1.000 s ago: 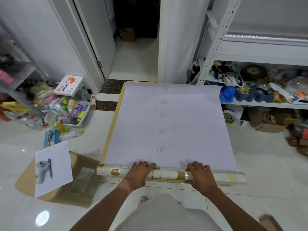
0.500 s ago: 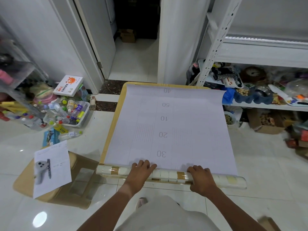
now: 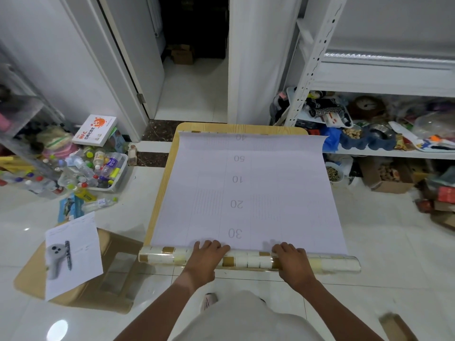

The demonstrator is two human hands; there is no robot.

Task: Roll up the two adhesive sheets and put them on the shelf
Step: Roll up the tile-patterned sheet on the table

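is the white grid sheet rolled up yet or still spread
Mostly spread: the sheet lies flat; only its near edge is rolled under both hands.

- The top adhesive sheet point(image 3: 248, 193) lies on the floor point(image 3: 384, 247), on a second sheet point(image 3: 161, 183) whose edge shows along its left and far sides.
- Its rolled part point(image 3: 246, 260) lies at the near end, under the left hand point(image 3: 205, 257) and right hand point(image 3: 293, 263).
- The shelf point(image 3: 384, 80) stands far right.
- A tub of bottles point(image 3: 98, 171) sits far left, a printed page point(image 3: 72, 254) on cardboard point(image 3: 98, 291) near left.
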